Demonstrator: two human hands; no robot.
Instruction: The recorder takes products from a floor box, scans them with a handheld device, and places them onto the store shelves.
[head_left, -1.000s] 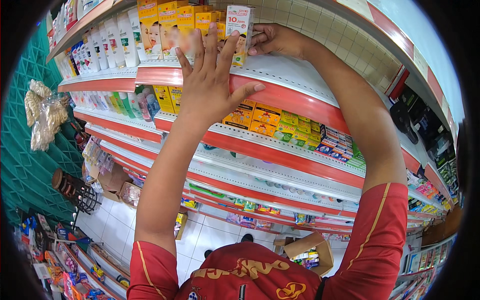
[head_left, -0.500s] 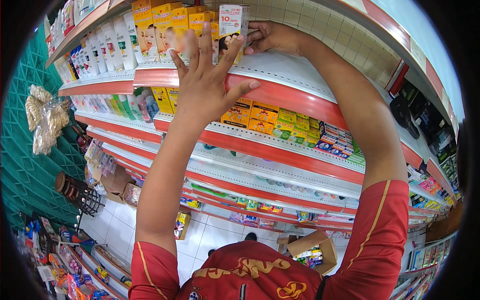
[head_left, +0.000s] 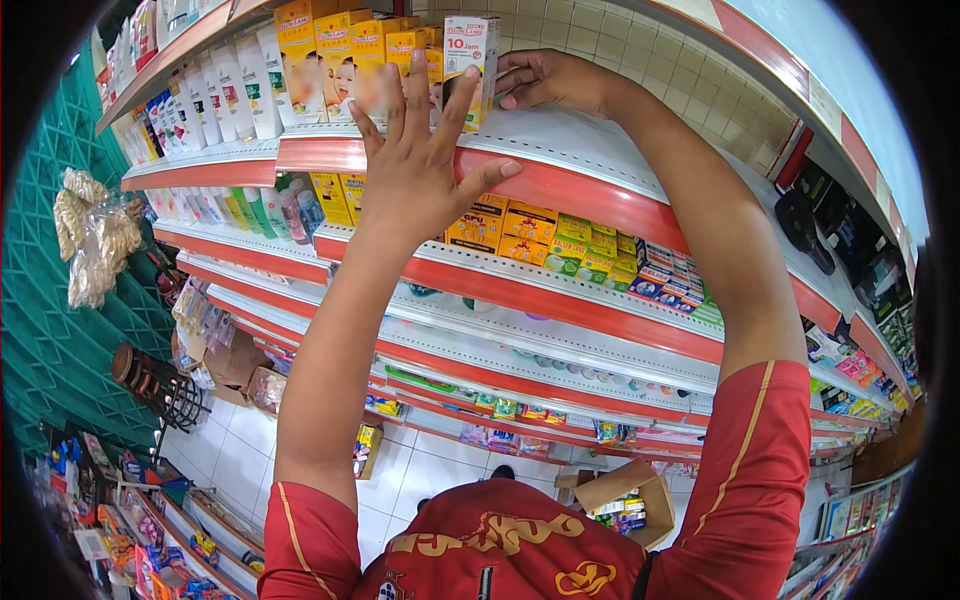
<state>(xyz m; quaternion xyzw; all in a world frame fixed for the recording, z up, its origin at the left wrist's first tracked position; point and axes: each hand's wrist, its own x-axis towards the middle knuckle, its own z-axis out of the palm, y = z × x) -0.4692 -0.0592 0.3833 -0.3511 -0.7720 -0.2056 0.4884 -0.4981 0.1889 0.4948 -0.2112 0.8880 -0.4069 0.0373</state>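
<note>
Spread wide and gripping nothing, the left hand [head_left: 412, 185] is raised in front of the boxes; to its right, the right hand [head_left: 550, 82] bends half curled at the white box's [head_left: 466, 42] right side, though whether it touches or holds it is hard to tell. Left to right on the far upper shelf [head_left: 600, 150] stand white bottles [head_left: 232, 95], yellow boxes [head_left: 337, 75] and that upright white box.
</note>
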